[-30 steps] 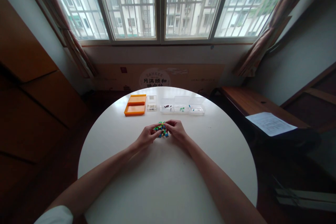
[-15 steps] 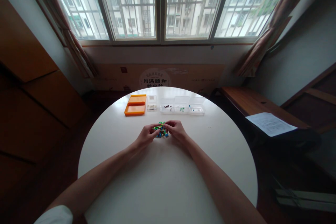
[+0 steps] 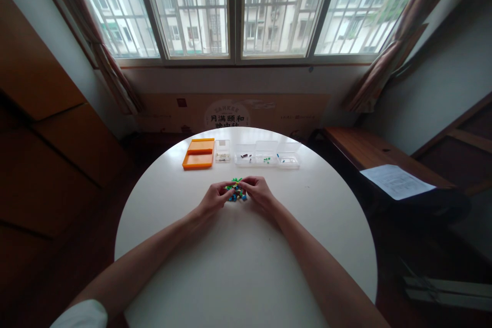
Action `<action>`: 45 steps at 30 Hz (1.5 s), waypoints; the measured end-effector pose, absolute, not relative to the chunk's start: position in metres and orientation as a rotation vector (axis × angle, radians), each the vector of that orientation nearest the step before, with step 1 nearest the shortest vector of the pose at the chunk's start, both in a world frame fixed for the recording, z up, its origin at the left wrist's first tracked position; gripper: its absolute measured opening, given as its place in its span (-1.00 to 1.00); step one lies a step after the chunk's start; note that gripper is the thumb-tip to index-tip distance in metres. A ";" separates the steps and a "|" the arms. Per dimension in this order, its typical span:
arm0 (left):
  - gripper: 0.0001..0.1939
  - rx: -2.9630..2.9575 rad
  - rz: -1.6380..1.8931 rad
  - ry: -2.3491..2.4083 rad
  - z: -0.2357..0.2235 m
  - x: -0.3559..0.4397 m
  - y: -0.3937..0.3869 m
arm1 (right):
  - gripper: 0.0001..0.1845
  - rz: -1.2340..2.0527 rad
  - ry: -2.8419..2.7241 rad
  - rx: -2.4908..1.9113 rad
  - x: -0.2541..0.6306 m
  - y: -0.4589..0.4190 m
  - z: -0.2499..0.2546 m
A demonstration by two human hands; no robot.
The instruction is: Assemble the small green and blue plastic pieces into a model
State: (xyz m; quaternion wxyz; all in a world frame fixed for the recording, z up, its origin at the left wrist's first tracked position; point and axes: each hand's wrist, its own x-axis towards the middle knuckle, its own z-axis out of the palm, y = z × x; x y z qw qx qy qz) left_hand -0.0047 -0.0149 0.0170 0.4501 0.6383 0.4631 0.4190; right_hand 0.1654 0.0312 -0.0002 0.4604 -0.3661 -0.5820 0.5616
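Observation:
A small heap of tiny coloured pieces (image 3: 236,190), green, blue and dark, lies on the round white table (image 3: 246,261) just beyond its middle. My left hand (image 3: 215,199) rests at the heap's left edge with its fingers curled and pinched into the pieces. On the heap's right side my right hand (image 3: 260,192) has its fingertips pressed together at the top of the pile. What exactly each pinch holds is too small to make out.
At the table's far edge stand an orange tray (image 3: 198,155) and a row of clear small boxes (image 3: 265,155) with a few pieces inside. A wooden bench with a paper sheet (image 3: 395,181) is at the right. Windows and curtains rise behind.
Both hands stay at the heap; only the fingertips shift slightly among the pieces.

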 end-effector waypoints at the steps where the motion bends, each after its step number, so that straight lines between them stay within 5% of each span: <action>1: -0.53 1.580 1.037 1.142 0.017 -0.005 -0.015 | -0.66 1.380 -1.432 -0.900 0.166 0.031 -0.001; 45: -0.63 1.555 1.153 1.306 0.018 -0.007 -0.013 | -0.67 1.407 -1.610 -0.798 0.167 0.025 0.008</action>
